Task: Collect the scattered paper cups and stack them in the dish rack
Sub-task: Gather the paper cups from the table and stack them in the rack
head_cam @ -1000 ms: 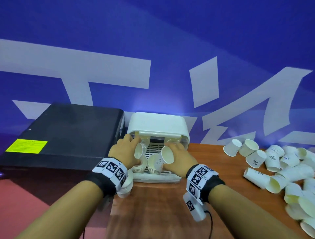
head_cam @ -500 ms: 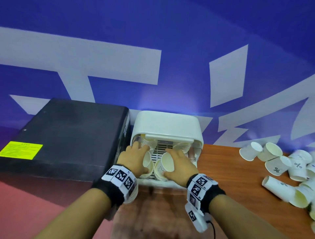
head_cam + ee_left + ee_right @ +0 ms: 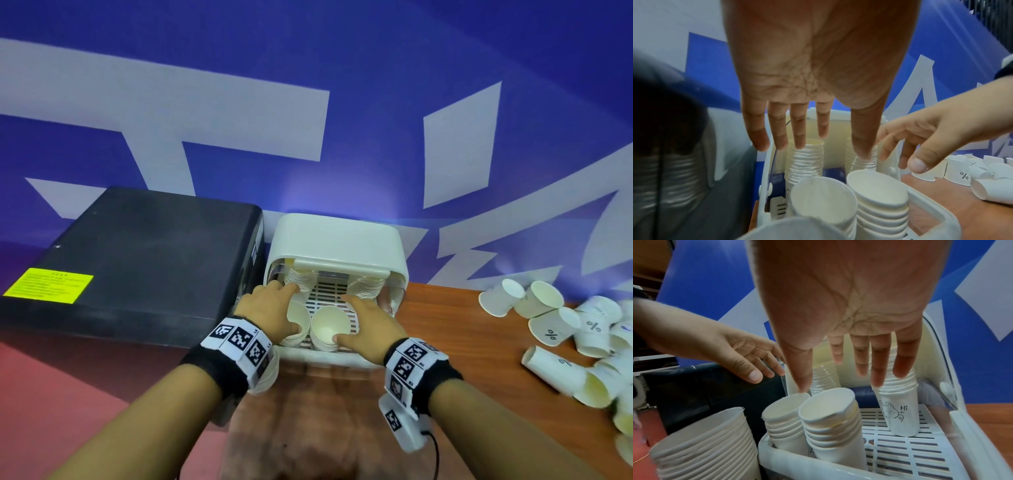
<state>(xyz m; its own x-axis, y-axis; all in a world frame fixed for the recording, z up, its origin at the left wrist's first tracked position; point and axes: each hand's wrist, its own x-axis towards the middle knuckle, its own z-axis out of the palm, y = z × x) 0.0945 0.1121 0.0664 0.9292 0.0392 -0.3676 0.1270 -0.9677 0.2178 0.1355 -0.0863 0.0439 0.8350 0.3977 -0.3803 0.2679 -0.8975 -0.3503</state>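
From the head, both hands, left grip (image 3: 270, 310) and right grip (image 3: 368, 325), are hovering flat-fingered, holding nothing, over 4 cup stacks (image 3: 330, 330) in the dish rack (image 3: 337, 240), a black box (image 3: 137, 263) crowding its left, loose cups (image 3: 548, 332) lying across the desk (image 3: 462, 342). Both wrist views are showing spread fingers (image 3: 799, 129) above the stacks, its raised lid (image 3: 937, 353) hanging behind.

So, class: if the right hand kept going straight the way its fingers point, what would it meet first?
Probably the back right cup stack in the dish rack. The right hand is open and its fingertips point at the stack's rims; whether they touch is unclear.
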